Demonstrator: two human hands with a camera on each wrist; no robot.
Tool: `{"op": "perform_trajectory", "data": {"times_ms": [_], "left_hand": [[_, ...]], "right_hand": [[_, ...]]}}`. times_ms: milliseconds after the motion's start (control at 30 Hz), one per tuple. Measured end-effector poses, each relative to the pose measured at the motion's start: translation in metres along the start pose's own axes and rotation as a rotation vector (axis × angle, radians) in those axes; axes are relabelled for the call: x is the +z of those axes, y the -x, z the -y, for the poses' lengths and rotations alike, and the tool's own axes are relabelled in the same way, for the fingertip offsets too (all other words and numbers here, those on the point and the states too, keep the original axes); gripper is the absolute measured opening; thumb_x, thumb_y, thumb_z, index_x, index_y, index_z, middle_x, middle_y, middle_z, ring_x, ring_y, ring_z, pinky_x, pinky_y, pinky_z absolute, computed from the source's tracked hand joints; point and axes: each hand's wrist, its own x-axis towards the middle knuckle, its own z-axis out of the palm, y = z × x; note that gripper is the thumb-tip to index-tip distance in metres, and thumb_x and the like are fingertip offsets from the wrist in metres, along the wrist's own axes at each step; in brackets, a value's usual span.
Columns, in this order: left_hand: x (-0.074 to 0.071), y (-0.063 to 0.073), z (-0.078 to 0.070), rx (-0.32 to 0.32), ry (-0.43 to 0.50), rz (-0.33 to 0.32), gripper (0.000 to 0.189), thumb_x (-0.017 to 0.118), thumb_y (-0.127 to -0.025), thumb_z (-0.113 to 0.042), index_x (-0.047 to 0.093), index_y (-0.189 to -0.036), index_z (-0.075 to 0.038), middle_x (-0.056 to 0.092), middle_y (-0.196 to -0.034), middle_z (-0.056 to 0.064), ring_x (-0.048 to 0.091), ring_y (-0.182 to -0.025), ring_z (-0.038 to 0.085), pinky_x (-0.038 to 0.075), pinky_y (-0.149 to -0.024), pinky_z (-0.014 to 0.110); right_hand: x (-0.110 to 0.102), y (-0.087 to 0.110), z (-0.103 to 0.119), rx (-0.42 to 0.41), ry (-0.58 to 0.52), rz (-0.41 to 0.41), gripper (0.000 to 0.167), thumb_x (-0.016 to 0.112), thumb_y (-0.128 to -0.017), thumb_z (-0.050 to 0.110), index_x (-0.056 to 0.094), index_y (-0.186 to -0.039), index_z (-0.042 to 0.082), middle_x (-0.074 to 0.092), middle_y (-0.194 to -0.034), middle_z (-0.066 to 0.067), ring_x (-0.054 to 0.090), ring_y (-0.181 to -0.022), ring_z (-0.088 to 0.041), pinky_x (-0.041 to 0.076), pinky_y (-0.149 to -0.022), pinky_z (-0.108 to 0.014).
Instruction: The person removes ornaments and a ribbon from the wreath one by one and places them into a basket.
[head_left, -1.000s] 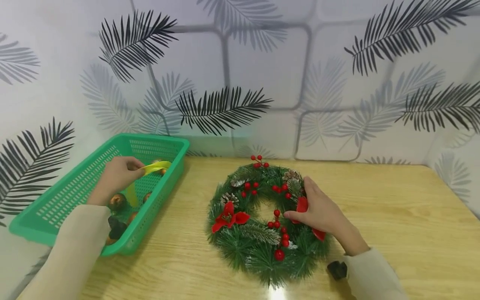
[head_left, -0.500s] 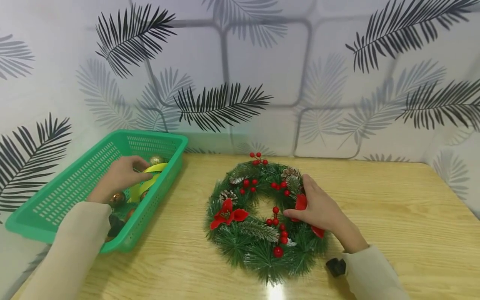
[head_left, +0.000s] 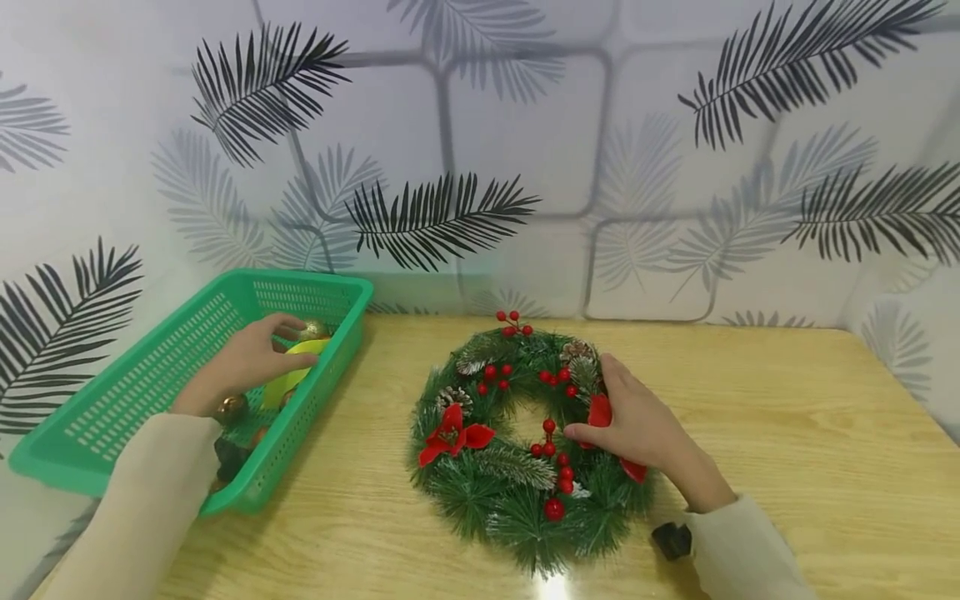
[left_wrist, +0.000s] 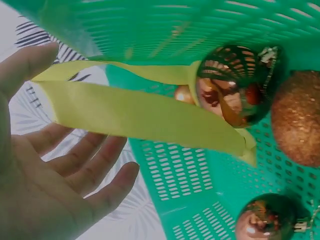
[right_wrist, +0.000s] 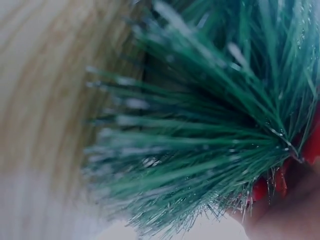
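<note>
My left hand (head_left: pixel 255 358) is inside the green basket (head_left: pixel 360 292), its thumb and fingers spread apart. A yellow-green ribbon (left_wrist: pixel 145 112) passes between thumb and fingers in the left wrist view, unpinched. The ribbon loops beside a shiny copper bauble (left_wrist: pixel 225 90). On the table lies a Christmas wreath (head_left: pixel 465 500) of green needles with red berries, pine cones and a red flower (head_left: pixel 453 435). My right hand (head_left: pixel 648 425) holds its right side, thumb towards the middle hole and fingers along the outer edge, partly covering a second red flower (head_left: pixel 633 471).
Beside the ribbon in the basket lie a glittery copper ball (left_wrist: pixel 300 117), another shiny bauble (left_wrist: pixel 265 220) and a gold ball (head_left: pixel 311 330). The wooden table (head_left: pixel 810 417) meets a leaf-patterned wall covering (head_left: pixel 525 150) at the back.
My left hand has let go of the ribbon, which has sunk lower into the basket, and its fingers have spread. My right hand stays at the wreath's right side.
</note>
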Motion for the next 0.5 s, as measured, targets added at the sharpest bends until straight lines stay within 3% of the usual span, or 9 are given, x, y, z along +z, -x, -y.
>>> {"op": "perform_trajectory", "data": {"times_ms": [267,500], "left_hand": [[-0.002,-0.004,-0.021,0.059,-0.040,0.000,0.067,0.065,-0.088,-0.034,0.039,-0.137,0.003,0.041,-0.136,0.031,0.045,-0.119,0.048,0.046,-0.089,0.057],[-0.005,-0.005,-0.038,0.100,-0.041,-0.017,0.065,0.062,-0.091,-0.034,0.037,-0.139,0.003,0.039,-0.138,0.029,0.043,-0.122,0.045,0.043,-0.093,0.057]], "right_hand": [[-0.008,0.007,-0.001,-0.015,0.010,0.012,0.112,0.060,-0.082,0.063,0.004,-0.151,-0.005,0.011,-0.156,-0.028,0.019,-0.140,-0.048,0.026,-0.110,-0.062],[-0.019,0.007,-0.011,-0.037,-0.088,0.053,0.103,0.055,-0.088,0.059,0.004,-0.152,-0.003,0.010,-0.156,-0.027,0.018,-0.140,-0.048,0.024,-0.109,-0.063]]}}
